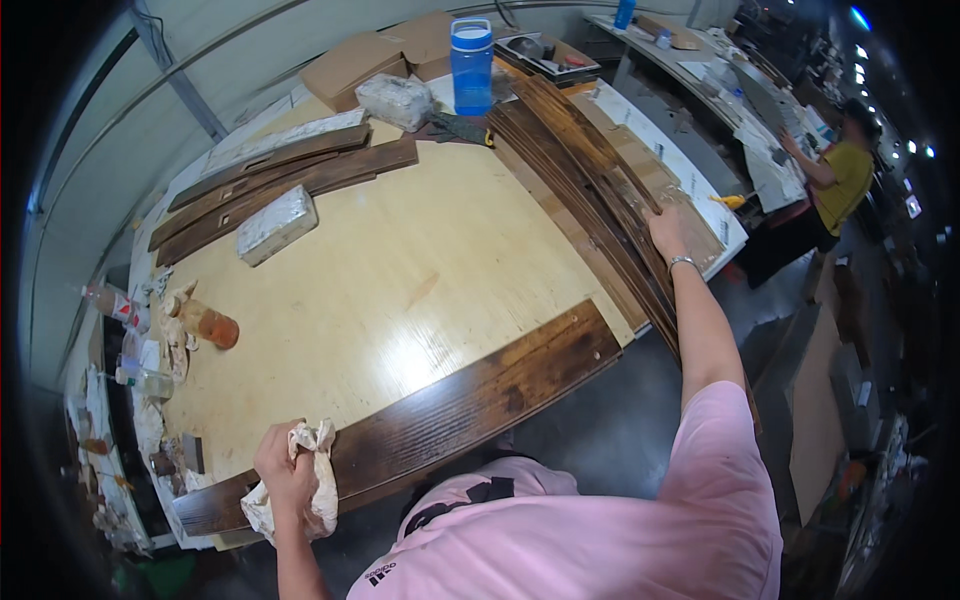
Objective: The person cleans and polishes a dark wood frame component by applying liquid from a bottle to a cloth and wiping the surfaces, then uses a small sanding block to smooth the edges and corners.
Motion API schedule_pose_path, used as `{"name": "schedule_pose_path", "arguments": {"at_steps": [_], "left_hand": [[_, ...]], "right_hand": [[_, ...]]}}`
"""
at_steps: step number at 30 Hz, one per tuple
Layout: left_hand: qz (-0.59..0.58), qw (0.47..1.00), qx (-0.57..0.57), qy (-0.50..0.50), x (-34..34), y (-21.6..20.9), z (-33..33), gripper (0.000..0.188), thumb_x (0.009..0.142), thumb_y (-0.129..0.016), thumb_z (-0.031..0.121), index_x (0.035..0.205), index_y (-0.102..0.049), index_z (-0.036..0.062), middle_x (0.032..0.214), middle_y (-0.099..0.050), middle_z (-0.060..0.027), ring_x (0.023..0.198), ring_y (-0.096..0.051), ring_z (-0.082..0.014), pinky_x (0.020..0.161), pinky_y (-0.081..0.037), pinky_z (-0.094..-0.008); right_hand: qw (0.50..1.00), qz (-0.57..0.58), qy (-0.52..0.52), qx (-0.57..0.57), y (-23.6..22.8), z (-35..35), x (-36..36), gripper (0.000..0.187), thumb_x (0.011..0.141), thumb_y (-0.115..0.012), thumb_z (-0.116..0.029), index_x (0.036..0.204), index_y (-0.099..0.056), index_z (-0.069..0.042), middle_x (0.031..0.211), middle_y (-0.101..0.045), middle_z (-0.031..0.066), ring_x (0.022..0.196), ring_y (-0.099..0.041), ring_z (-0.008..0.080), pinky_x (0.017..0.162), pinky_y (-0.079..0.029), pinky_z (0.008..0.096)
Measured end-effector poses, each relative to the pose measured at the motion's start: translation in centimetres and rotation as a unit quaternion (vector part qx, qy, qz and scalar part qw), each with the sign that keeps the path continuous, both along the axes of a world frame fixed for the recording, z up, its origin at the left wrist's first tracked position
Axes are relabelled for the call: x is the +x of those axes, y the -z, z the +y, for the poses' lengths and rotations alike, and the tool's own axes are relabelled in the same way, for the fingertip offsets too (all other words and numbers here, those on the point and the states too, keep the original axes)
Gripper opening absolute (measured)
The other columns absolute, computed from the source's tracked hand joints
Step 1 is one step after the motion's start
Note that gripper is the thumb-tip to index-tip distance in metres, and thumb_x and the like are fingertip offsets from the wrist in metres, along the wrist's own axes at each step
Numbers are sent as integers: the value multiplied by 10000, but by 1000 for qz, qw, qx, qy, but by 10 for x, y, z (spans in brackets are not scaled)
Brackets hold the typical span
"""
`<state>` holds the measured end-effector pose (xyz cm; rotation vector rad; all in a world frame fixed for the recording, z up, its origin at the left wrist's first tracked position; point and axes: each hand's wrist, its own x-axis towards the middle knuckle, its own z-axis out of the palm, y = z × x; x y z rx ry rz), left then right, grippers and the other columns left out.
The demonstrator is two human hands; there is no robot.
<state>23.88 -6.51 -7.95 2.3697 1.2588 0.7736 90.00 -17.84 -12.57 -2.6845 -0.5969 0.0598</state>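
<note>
A dark brown stained wooden board (pixel 470 392) lies along the near edge of the pale plywood table. Near its left end, my left hand (pixel 285 470) is closed around a crumpled off-white rag (pixel 318 485) that rests against the board. My right arm reaches out to the right, where my right hand (pixel 668 232) touches the edge of a stack of brown wooden boards (pixel 590 190). The fingers of that hand curl over the board's edge and are partly hidden, so I cannot tell how firmly they hold it.
More brown boards (pixel 290 180) lie at the far left, beside a wrapped white block (pixel 277 226). A blue water bottle (pixel 472 70) stands at the back near cardboard boxes (pixel 355 65). An amber bottle (pixel 208 325) lies on the left. A person in a yellow shirt (pixel 848 185) works at another table.
</note>
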Motion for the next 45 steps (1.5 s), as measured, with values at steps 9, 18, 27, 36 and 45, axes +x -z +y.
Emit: {"name": "schedule_pose_path", "arguments": {"at_steps": [9,18,27,36,45], "left_hand": [[29,998,-29,-42,0,2,-3,290,702,-592,1,975,-688,-16,880,-660,-174,808,-661,-350,743,-516,-386],[9,999,-24,-43,-3,8,-1,295,694,-578,-4,968,-685,-15,878,-654,-173,765,-650,-325,713,-509,-368],[46,997,-14,-63,-4,0,-8,309,702,-584,25,991,-686,-9,889,-655,-173,820,-648,-368,754,-514,-408],[36,998,18,-45,5,0,-5,343,723,-642,114,1057,-703,62,954,-694,-133,883,-677,-337,782,-545,-407],[-592,779,-195,-75,-105,-13,-13,369,787,-502,-118,1082,-677,17,1022,-716,-144,852,-697,-175,748,-586,-307]], "right_hand": [[996,-28,-48,-63,26,38,17,636,852,-685,-520,1238,-658,-16,1228,-635,308,1182,-599,440,978,-489,507],[987,-51,-124,-92,43,46,-4,1090,615,-878,-494,1432,-388,37,1350,-533,303,1273,-509,457,1052,-452,475],[990,-35,-136,-26,49,56,-9,1014,605,-894,-386,1405,-439,40,1334,-540,333,1248,-535,458,1070,-436,474],[971,-157,-178,39,54,49,48,708,848,-744,-420,1314,-571,83,1345,-572,302,1259,-541,431,1088,-397,464],[961,168,-174,130,25,40,69,409,923,-692,-254,1232,-632,6,1065,-672,92,912,-628,183,792,-486,293]]}}
